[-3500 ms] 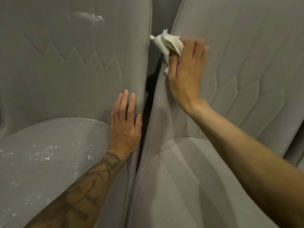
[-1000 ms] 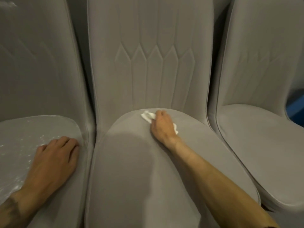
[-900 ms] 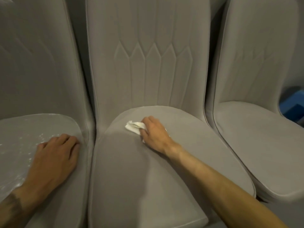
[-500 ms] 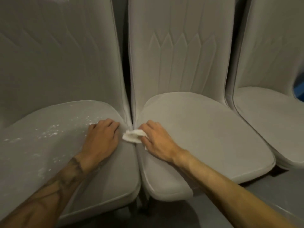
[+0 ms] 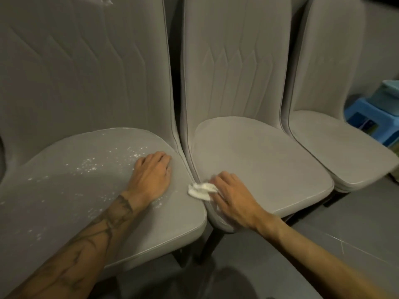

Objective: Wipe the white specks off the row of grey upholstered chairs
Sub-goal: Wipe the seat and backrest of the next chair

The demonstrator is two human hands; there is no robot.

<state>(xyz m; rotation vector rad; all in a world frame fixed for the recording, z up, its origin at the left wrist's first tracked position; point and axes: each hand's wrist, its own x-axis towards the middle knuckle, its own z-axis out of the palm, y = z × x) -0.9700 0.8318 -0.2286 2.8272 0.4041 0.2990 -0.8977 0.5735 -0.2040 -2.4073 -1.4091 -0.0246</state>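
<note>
Plain indoor room, home or furniture store, cannot tell which, three matching grey padded chairs (image 5: 259,160) side by side in a row, grey wall (image 5: 380,39) behind, grey tiled floor (image 5: 345,234), blue plastic stool (image 5: 367,119) at right, teal box (image 5: 388,93) on it

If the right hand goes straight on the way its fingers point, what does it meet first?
Most likely the left chair's seat edge, just across the gap from the right hand; its tissue reaches there. Further on rests the left hand, though depth is unclear.
</note>
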